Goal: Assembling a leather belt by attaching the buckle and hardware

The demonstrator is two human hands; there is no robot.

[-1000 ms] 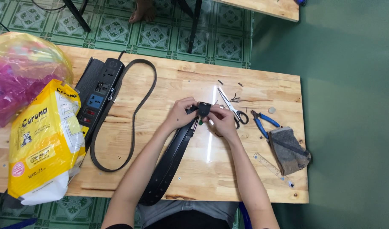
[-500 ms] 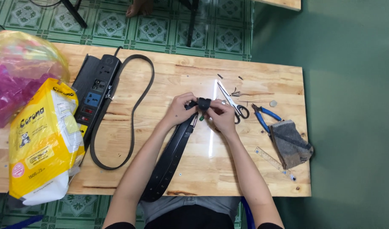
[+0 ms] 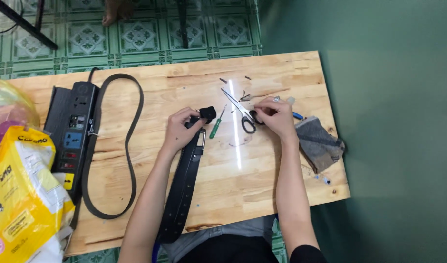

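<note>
Noted at far left: yellow package (image 3: pixel 23 195) hanging partly over the edge of the wooden table (image 3: pixel 262 185); could slide off if nudged. Beside it, black power strip (image 3: pixel 70 131), with thin dark strap (image 3: pixel 131 146) looped along its right side and touching it. Risk judged: dragging the strap would tug the strip.

Centre: gripping the buckle end (image 3: pixel 207 113) of the wide black belt (image 3: pixel 184 190) with the left hand (image 3: pixel 182 129), fingers closed round it. Belt's tail running off the near edge toward the lap; likely to drag the rest down should that hold loosen.

Just right of the buckle end: green-handled screwdriver (image 3: pixel 215 127) lying loose, free to roll.

Further right: scissors (image 3: pixel 238 109) flat on the table, tips pointing up-left. Touching their black handle loops with the right hand (image 3: pixel 274 117), fingers curled; cannot tell whether hooked through the loops or only resting on them. Hazard judged: swinging the points round so near the left fingers and the leather could nick either.

Far right: blue-handled pliers (image 3: pixel 297 115) mostly hidden behind the right hand, grey pouch (image 3: pixel 318 141) near the corner. Small bits beside it close to the edge, easily swept off by a wrist.
</note>
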